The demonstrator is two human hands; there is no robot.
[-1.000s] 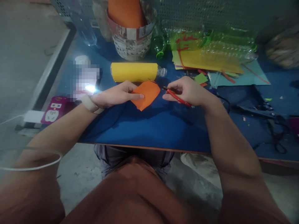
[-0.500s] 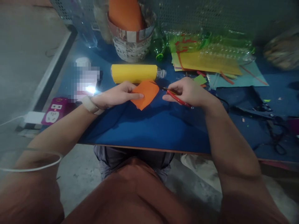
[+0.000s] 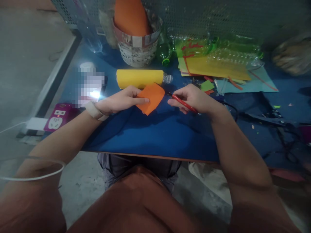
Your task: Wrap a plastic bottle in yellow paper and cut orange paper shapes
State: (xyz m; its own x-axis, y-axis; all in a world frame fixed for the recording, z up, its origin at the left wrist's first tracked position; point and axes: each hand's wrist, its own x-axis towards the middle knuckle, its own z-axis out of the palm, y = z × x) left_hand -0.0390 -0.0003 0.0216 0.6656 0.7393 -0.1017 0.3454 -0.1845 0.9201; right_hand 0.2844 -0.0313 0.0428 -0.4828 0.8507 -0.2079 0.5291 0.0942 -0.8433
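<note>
My left hand point(image 3: 126, 98) pinches a piece of orange paper point(image 3: 153, 97) by its left side, thumb on top. The paper is rounded at its upper right and held just above the blue table. My right hand point(image 3: 191, 98) is closed around red-handled scissors point(image 3: 184, 103), whose dark tips point left toward the paper's upper right edge. A dark line shows along that edge; whether the blades touch it I cannot tell. Just behind the paper, a clear bottle wrapped in yellow paper point(image 3: 139, 78) lies on its side, neck to the right.
Behind stands a woven basket point(image 3: 138, 53) holding orange paper. Green bottles point(image 3: 165, 53) and coloured sheets point(image 3: 218, 68) lie at the back right. A lit phone-like object point(image 3: 93, 90) and a purple power strip point(image 3: 58, 115) are left; dark cables point(image 3: 286, 139) lie right.
My right hand and the scissors have shifted slightly left, and the scissors' handle looks more closed. The orange paper stays in my left hand, almost in place.
</note>
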